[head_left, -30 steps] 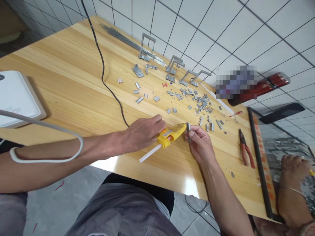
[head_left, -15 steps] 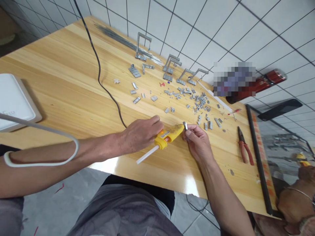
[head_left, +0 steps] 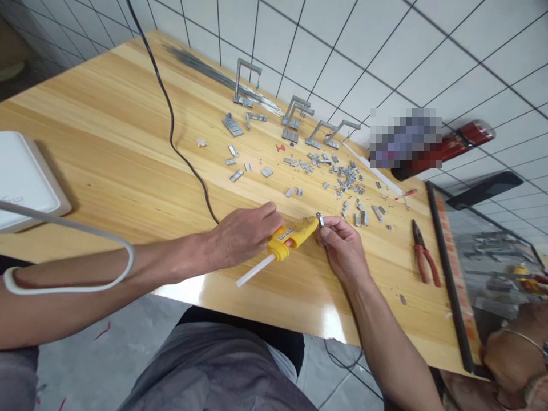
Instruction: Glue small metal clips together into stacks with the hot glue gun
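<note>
We count two hands of the wearer, both busy: left hand (head_left: 246, 235) fingers curled round one yellow glue gun (head_left: 299, 233), handle hidden by the fist; right hand (head_left: 346, 248) pinching one small grey piece (head_left: 321, 220) between thumb and fingers. Gun and piece meet over the near middle of the bench (head_left: 107, 142), nozzle right at the piece's far end; contact we can't tell. One white glue stick (head_left: 256, 270) pokes out of the gun's rear. Toward the wall we get five grey frames (head_left: 249, 64) standing, one L-shaped piece (head_left: 257, 117) lying, one slatted plate (head_left: 232, 125), one bundle of thin rods (head_left: 214, 74). Loose grey bits (head_left: 349, 178) at centre-right: dozens, too heaped to count. Right side: one pair of red-handled pliers (head_left: 423, 260), one red cylinder (head_left: 464, 142) partly covered by a pixelated patch, one dark slab (head_left: 486, 190), one black-framed panel (head_left: 447, 274), plus a co-worker's hand (head_left: 533, 317) near one yellow object (head_left: 522, 275). In the way: one dark cable (head_left: 171, 108) crosses the bench down to the left hand, one pale cord (head_left: 64, 219) loops over the left forearm. Far left, one white box (head_left: 29, 180), cropped, faint markings unreadable. Gun carries one pale label (head_left: 285, 234), print too small for us to read.
</note>
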A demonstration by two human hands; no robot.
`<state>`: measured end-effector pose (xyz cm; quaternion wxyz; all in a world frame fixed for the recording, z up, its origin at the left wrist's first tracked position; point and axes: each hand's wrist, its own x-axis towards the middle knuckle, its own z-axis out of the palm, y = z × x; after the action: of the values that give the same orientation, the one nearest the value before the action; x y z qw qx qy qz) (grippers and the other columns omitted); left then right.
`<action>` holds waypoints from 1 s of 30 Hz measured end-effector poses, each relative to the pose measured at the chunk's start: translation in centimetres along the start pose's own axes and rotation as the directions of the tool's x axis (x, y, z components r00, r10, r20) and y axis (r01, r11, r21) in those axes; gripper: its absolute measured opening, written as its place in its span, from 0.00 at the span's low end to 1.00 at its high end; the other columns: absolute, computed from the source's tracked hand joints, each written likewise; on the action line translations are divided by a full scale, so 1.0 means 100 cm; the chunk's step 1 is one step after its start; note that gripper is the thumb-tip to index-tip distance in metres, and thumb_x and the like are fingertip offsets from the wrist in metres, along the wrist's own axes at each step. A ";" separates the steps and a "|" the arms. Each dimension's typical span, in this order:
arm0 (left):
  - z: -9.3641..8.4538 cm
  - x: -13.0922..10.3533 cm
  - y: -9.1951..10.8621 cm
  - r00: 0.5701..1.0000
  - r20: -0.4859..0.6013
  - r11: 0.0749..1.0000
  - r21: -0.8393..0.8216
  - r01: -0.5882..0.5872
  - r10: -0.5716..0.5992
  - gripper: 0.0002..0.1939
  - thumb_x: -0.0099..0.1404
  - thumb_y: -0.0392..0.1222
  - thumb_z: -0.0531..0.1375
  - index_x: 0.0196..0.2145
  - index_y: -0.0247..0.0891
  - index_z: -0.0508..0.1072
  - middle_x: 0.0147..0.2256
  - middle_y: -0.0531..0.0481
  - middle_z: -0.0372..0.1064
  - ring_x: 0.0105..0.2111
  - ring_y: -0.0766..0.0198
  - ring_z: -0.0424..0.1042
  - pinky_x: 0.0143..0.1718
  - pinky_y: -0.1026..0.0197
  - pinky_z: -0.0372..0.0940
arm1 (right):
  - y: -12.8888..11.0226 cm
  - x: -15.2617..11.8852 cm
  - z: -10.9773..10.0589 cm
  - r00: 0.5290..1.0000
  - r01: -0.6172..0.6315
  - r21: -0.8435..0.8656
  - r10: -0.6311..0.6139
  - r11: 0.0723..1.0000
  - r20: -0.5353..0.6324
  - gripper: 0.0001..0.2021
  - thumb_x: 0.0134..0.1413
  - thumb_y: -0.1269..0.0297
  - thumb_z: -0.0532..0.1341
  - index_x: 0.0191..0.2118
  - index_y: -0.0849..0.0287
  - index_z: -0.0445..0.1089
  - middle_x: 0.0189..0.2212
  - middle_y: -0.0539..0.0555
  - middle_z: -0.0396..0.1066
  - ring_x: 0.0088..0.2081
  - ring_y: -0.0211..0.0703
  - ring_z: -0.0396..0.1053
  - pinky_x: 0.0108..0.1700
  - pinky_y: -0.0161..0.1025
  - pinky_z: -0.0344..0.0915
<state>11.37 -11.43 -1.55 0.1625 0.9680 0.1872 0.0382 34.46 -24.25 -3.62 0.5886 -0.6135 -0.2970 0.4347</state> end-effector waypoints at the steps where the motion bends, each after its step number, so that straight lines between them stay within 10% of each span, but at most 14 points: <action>1: 0.000 0.000 0.000 1.000 -0.002 1.000 0.002 -0.001 0.001 0.04 0.70 0.32 0.58 0.38 0.38 0.66 0.38 0.49 0.67 0.32 0.63 0.68 0.28 0.60 0.60 | 0.000 0.000 0.000 1.000 0.000 -0.002 0.000 1.000 -0.001 0.15 0.41 0.54 0.80 0.35 0.52 0.83 0.27 0.48 0.74 0.26 0.36 0.60 0.31 0.37 0.54; 30: -0.001 0.000 0.001 1.000 -0.011 1.000 -0.022 0.013 -0.013 0.04 0.70 0.32 0.57 0.37 0.39 0.65 0.38 0.50 0.67 0.31 0.63 0.68 0.28 0.61 0.61 | 0.000 0.000 0.000 1.000 0.004 -0.014 -0.004 1.000 0.001 0.15 0.43 0.54 0.79 0.35 0.53 0.81 0.27 0.48 0.72 0.26 0.36 0.59 0.30 0.38 0.53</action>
<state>11.38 -11.48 -1.44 0.1724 0.9647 0.1939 0.0446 34.45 -24.23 -3.59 0.5852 -0.6166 -0.3017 0.4317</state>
